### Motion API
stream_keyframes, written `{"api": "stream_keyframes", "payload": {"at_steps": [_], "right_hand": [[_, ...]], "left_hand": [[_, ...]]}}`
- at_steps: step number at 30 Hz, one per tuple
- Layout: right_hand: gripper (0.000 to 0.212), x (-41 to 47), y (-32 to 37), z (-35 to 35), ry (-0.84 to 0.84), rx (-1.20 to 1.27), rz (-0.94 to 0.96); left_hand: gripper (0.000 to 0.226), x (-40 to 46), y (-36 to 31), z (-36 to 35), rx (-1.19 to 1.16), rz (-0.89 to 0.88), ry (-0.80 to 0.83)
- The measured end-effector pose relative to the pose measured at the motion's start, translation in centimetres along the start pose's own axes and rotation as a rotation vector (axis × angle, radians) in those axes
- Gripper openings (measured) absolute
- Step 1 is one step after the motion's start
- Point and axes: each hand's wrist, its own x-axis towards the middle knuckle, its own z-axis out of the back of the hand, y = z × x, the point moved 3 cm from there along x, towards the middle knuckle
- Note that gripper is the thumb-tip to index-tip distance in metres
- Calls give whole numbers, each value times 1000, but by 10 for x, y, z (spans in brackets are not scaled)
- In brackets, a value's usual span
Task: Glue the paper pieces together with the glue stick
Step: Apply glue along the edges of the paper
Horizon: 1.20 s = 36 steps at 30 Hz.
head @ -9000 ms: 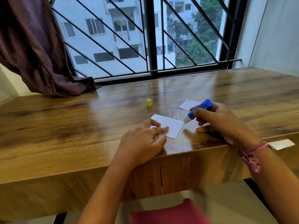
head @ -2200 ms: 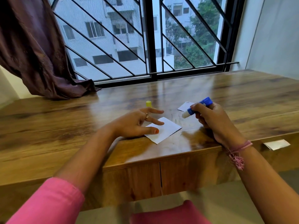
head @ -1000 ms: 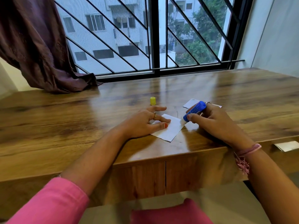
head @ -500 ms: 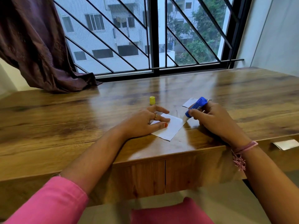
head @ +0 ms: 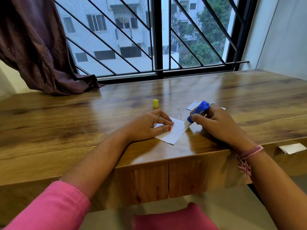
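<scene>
Wooden desk point(head: 249, 100) under a barred window point(head: 157, 39), glossy top, drawer fronts along the near edge

Far left: dark purple curtain point(head: 36, 47), hem bunched on the desk's back corner. Lower left: pink sleeve point(head: 49, 208) on the left forearm, reaching in over the near edge

Left of centre, towards the window: small yellow cap point(head: 155, 103), upright on the wood, apart from both hands

Centre: left hand point(head: 146, 125) lying flat on 1 white paper piece point(head: 174, 133), fingers nearly straight, thumb and fingertips pressing the sheet onto the desk, nothing clasped; ring on 1 finger, orange polish on the thumbnail. Sheet turned at an angle, lying near the desk's front edge, its right half uncovered

Just right of centre: blue glue stick point(head: 197, 112), tilted, white tip down and touching the sheet's upper right edge, cap end raised towards the window. Right hand point(head: 216, 123) curled round the barrel, thumb and fingers closed on it; ring on 1 finger, pink thread bracelet point(head: 249, 151) at the wrist

Behind the right hand: second paper piece point(head: 193, 106), flat on the desk, mostly hidden by the glue stick and knuckles, 1 corner showing on either side

Far right: pale slip of paper point(head: 292, 148) against the desk's front edge, below the top

Bottom edge: dark pink cushion point(head: 174, 218), partly out of view
</scene>
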Motion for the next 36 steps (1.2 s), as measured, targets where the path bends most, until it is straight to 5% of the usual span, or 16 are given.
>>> {"api": "stream_keyframes", "payload": {"at_steps": [6,36], "right_hand": [[19,-2,1,-2,34,-78,76],[23,-6,6,-3,19,-110,173]], "left_hand": [[29,1,0,0,9,13,8],[29,0,-2,0,-4,26,0]]}}
